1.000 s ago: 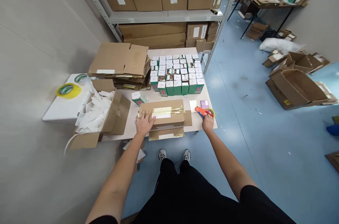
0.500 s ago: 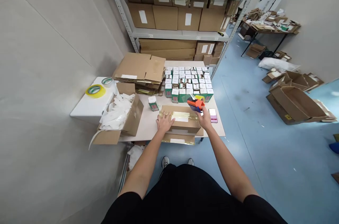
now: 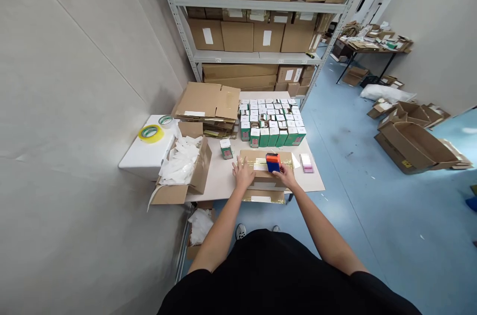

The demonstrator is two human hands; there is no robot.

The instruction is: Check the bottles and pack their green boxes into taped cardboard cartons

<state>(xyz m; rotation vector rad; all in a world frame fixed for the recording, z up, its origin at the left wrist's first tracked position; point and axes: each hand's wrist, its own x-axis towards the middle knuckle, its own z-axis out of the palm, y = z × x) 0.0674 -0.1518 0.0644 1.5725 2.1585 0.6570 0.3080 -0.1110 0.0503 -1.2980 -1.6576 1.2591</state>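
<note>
A closed cardboard box [image 3: 265, 184] lies near the table's front edge, with clear tape and white labels on its top. My left hand [image 3: 244, 174] rests on the box's left end, fingers spread. My right hand [image 3: 286, 176] grips an orange and blue tape dispenser [image 3: 273, 162] over the right half of the box top. Behind the box stand rows of small white and green boxes [image 3: 274, 123]. One single small box [image 3: 226, 149] stands apart to the left. A pink and white stack [image 3: 307, 163] lies to the right.
Left of the table, a carton [image 3: 201, 168] holds crumpled white material. Yellow tape [image 3: 151, 133] lies on a white surface behind it. Flattened cardboard [image 3: 208, 99] is stacked at the back left. A shelf rack [image 3: 257, 56] stands behind the table; open cartons [image 3: 417, 151] sit on the floor at right.
My right hand has brought the tape dispenser left and toward me across the box top, turning it upright. My left hand stays on the box's left end. The whole view has shifted slightly.
</note>
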